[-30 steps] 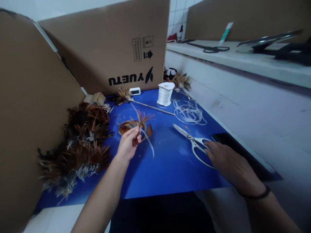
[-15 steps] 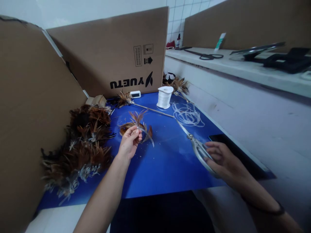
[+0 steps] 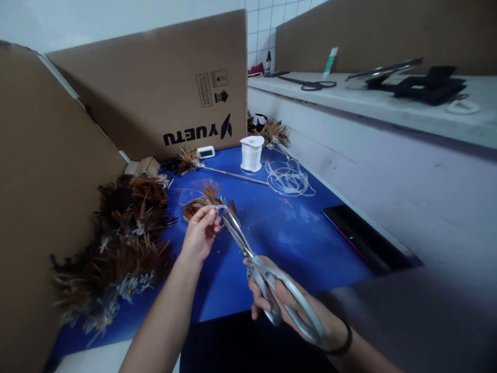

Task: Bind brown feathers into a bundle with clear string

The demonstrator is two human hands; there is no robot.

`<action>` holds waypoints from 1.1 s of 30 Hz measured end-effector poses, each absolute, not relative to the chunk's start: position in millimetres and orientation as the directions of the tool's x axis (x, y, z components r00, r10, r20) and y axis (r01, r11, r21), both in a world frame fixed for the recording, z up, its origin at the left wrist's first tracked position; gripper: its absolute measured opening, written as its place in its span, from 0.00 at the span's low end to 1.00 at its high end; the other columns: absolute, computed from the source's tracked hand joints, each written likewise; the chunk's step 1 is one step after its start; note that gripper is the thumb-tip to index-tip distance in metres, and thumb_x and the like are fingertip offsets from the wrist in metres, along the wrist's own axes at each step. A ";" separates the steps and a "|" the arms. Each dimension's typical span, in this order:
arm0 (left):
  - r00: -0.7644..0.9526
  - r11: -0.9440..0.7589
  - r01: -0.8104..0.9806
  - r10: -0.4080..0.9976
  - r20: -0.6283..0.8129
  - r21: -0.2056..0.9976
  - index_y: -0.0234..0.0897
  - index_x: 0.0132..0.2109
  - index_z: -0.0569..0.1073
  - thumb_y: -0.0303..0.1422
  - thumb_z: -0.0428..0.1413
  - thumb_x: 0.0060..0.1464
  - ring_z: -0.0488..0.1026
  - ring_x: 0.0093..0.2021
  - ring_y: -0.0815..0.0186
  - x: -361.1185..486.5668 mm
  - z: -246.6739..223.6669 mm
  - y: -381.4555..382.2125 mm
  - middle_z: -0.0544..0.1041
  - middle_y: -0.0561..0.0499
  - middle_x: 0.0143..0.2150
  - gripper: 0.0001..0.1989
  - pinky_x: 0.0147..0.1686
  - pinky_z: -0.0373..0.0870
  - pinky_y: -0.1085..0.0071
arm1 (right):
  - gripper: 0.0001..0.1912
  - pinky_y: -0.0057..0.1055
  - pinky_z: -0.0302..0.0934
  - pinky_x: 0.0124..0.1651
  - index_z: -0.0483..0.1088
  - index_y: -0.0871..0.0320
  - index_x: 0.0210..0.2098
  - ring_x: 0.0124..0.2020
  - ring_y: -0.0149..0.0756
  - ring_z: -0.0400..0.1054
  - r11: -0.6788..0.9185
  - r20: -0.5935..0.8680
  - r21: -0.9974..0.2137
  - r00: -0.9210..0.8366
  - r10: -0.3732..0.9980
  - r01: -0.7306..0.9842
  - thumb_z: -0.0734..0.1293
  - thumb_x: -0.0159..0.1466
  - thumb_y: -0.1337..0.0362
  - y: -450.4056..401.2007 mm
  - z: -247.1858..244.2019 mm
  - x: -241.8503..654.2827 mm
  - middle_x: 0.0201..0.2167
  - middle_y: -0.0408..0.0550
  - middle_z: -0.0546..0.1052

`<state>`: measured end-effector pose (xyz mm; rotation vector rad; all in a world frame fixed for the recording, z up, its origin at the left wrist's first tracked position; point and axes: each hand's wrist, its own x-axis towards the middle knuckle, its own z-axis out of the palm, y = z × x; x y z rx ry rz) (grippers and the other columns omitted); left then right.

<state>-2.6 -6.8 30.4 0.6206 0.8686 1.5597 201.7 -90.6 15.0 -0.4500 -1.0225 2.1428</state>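
Across swung the scissors (image 3: 246, 253), from near the coiled strand (image 3: 289, 178) to just beside the feather tuft (image 3: 210, 192); the grip of the right hand (image 3: 286, 296) was wrapped round them; the left hand (image 3: 200, 234) still pinched the tuft above the tabletop (image 3: 289, 228).

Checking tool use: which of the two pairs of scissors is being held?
The silver scissors, gripped in the right hand, blades pointing toward the left hand; the black scissors lie on the white ledge.

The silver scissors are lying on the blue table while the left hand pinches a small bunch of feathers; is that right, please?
Not quite: the head view shows the silver scissors held in the right hand, not on the blue table. The left hand does pinch a small bunch of feathers.
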 end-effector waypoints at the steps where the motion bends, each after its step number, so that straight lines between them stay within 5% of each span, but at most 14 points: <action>1: -0.171 -0.038 -0.585 0.982 -0.077 0.810 0.34 0.32 0.72 0.28 0.64 0.41 0.65 0.23 0.76 -2.1 30.7 -7.3 0.72 0.53 0.27 0.10 0.18 0.59 0.81 | 0.23 0.38 0.63 0.39 0.59 0.55 0.49 0.27 0.25 0.58 -0.440 0.003 -0.773 -0.697 0.717 -0.456 0.64 0.60 0.50 -91.1 15.3 199.4 0.32 0.43 0.62; 9: -0.166 -0.013 -0.495 0.983 -0.080 0.869 0.35 0.31 0.72 0.30 0.65 0.39 0.61 0.20 0.76 1.7 33.2 -12.3 0.66 0.57 0.19 0.10 0.18 0.55 0.81 | 0.22 0.31 0.62 0.32 0.60 0.54 0.44 0.24 0.24 0.57 -0.461 -0.036 -0.741 -0.656 0.753 -0.489 0.65 0.58 0.48 -85.0 21.6 183.4 0.29 0.40 0.62; 20: -0.122 0.024 -0.427 0.989 -0.084 0.904 0.35 0.31 0.72 0.31 0.65 0.39 0.63 0.21 0.77 7.0 31.0 -14.8 0.67 0.56 0.22 0.10 0.21 0.57 0.80 | 0.18 0.22 0.55 0.22 0.57 0.53 0.37 0.20 0.21 0.55 -0.577 -0.154 -0.659 -0.665 0.731 -0.482 0.65 0.58 0.49 -74.3 24.9 173.3 0.26 0.37 0.62; 33: -0.107 0.007 -0.395 0.993 -0.054 0.919 0.34 0.31 0.72 0.31 0.64 0.42 0.62 0.22 0.76 7.8 28.4 -14.7 0.67 0.56 0.22 0.09 0.21 0.56 0.79 | 0.18 0.16 0.50 0.12 0.57 0.55 0.34 0.15 0.19 0.53 -0.547 -0.200 -0.720 -0.627 0.753 -0.427 0.67 0.57 0.51 -70.6 22.4 173.9 0.23 0.36 0.64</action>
